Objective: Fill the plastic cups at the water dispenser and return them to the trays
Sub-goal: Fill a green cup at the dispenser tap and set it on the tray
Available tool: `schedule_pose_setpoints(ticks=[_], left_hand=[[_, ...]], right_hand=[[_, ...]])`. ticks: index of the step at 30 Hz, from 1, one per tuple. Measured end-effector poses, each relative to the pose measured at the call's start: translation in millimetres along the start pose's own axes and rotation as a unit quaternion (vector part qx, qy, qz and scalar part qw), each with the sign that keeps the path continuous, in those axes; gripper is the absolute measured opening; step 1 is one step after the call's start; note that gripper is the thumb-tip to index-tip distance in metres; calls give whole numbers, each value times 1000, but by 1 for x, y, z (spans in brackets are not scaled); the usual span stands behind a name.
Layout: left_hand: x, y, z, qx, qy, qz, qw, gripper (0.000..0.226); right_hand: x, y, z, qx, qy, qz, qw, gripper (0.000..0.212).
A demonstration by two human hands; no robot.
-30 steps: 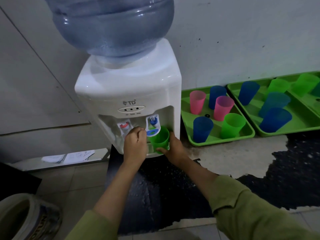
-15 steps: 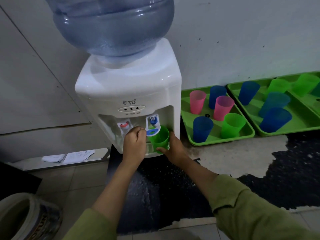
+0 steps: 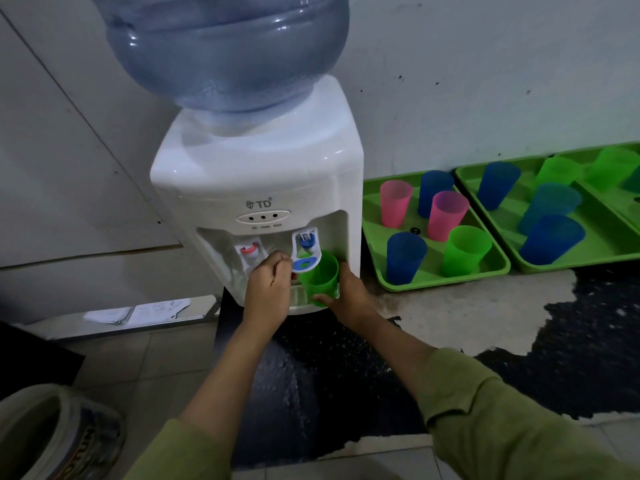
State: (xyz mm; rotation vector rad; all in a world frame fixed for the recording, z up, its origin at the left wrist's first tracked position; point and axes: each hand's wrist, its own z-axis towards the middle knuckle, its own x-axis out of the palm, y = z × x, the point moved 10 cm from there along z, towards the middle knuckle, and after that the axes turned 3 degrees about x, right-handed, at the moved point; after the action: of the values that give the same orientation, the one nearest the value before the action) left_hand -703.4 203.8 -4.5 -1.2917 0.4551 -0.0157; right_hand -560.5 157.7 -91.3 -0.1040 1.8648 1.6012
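Note:
A white water dispenser with a blue bottle on top stands against the wall. My right hand grips a green cup held under the blue tap lever. My left hand, fingers curled, pinches the edge of that blue lever. A red tap sits to the left of it. Two green trays, the near one and the far one, lie on the floor to the right, holding several pink, blue and green cups.
A third green tray is partly cut off at the far right. A white bucket stands at the bottom left. Papers lie on a low ledge left of the dispenser. The floor in front is dark and patchy.

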Motion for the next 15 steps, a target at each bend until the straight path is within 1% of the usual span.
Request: schedule_pose_setpoints(ticks=[10, 15], left_hand=[[-1, 3, 0, -13, 4, -5, 1000, 24], [-2, 0, -2, 6, 7, 13, 1000, 18]], right_hand=[[-1, 1, -1, -5, -2, 5, 1000, 72], [-1, 2, -1, -10, -6, 9, 1000, 72]])
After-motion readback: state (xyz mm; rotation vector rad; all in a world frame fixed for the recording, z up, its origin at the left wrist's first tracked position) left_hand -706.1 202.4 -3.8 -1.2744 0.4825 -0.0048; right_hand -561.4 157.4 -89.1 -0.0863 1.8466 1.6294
